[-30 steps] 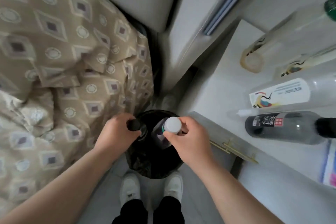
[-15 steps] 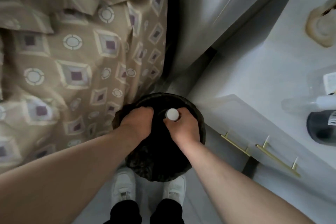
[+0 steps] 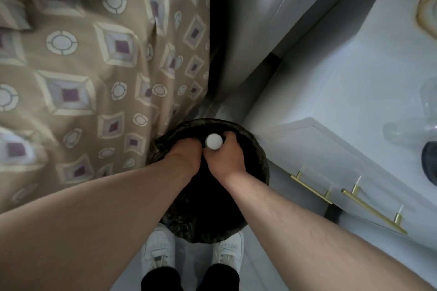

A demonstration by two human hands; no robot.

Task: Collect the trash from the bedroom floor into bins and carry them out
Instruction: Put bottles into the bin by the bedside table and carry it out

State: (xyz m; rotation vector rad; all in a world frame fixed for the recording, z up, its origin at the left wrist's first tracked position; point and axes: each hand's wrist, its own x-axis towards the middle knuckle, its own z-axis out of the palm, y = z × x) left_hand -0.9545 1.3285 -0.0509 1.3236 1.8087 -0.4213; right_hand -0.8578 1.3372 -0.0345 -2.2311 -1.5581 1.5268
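Observation:
A round bin lined with a black bag (image 3: 256, 149) stands on the floor between the bed and a white cabinet, just ahead of my feet. Both my hands are lowered into its mouth. My right hand (image 3: 228, 163) grips a bottle upright by the neck, and its white cap (image 3: 214, 141) points up at me. Beside it, my left hand (image 3: 185, 157) shows only its back, with the fingers turned down into the dark bag. What they hold is hidden.
A beige quilt with a diamond pattern (image 3: 94, 66) hangs off the bed on the left and touches the bin. On the right is a white cabinet with gold handles (image 3: 373, 210). Clear and dark bottles (image 3: 425, 139) lie on its top. My white shoes (image 3: 158, 250) are under the bin.
Both hands have sunk from above the bin down into its mouth. The dark-capped bottle seen in my left hand a second ago is out of sight. The view has tilted downward.

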